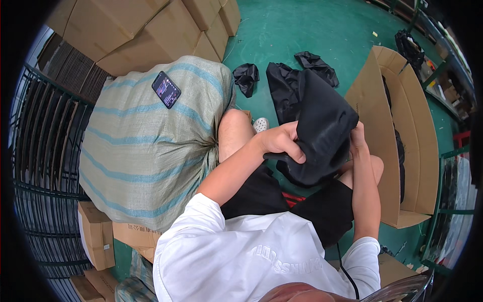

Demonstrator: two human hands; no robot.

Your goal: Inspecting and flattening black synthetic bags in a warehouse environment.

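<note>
A black fabric bag is held up over my lap, above my knees. My left hand grips its lower left edge, fingers curled over the cloth. My right hand holds the bag's right side, mostly hidden behind the fabric. I sit in black shorts and a white shirt.
A big striped woven sack lies at my left with a phone on top. An open cardboard box stands at my right. More black fabric pieces lie on the green floor. Cardboard boxes are stacked behind; a wire cage is far left.
</note>
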